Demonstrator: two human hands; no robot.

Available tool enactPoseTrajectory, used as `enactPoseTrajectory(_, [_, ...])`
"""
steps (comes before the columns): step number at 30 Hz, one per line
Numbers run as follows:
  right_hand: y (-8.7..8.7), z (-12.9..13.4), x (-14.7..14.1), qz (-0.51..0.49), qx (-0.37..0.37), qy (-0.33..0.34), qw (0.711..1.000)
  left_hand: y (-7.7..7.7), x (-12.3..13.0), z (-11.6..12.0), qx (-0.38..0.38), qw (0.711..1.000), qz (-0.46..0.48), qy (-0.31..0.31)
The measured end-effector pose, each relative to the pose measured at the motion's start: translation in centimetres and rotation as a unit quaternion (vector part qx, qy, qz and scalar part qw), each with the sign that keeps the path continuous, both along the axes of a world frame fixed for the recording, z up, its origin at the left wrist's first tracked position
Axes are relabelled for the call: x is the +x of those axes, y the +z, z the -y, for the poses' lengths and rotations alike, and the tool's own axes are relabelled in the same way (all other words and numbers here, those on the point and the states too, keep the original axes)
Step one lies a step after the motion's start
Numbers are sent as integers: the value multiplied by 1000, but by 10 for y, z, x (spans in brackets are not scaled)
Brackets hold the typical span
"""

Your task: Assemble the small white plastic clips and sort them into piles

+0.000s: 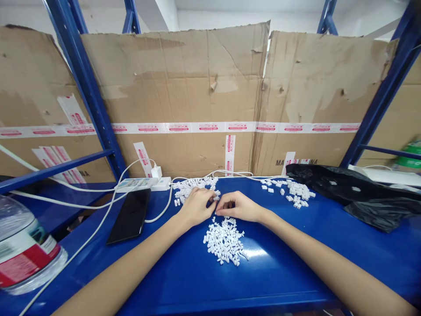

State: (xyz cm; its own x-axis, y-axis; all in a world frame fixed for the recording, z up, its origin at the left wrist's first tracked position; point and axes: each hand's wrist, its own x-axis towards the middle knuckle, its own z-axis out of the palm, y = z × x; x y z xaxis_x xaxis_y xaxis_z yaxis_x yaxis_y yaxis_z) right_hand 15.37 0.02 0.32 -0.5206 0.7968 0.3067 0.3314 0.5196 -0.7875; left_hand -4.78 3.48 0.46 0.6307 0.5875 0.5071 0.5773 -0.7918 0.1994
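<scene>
My left hand (197,205) is closed in a pinch on a small white plastic piece (216,198), part of which shows at the fingertips. Close beside it, my right hand (240,206) pinches with thumb and forefinger, and what it holds is too small to make out. The fingertips of both hands nearly meet. Just below them lies a pile of tiny white plastic parts (225,240). Behind my left hand spreads a heap of white block-like pieces (187,186). More white blocks (298,193) are scattered to the right, near a black plastic bag (329,186).
A black phone (129,217) lies on the blue tabletop (263,272) at the left, by a white power strip (138,184) and loose cables. A large plastic bottle (26,254) stands at the left edge. Cardboard (184,96) walls off the back between blue posts.
</scene>
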Motion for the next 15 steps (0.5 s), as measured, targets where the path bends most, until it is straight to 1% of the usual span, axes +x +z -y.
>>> enactPoseTrajectory(3, [-3,-3,0,-58,-30,-40,997,-2,-1,-3,-33,999,38,3])
enactPoseTrajectory(5, [-4,-4,-1,-89,-45,-55,994,-3,-2,-5,-65,995,71,0])
enactPoseTrajectory(7, [-5,-5,-2,-107,-44,-61,991,-4,-3,-8,-102,989,110,-13])
enactPoseTrajectory(11, [-7,-7,-1,-142,-10,-80,987,-3,-3,-9,-150,971,180,-42])
enactPoseTrajectory(15, [-7,-8,1,-127,52,-100,986,-2,-1,-8,-180,955,232,-34])
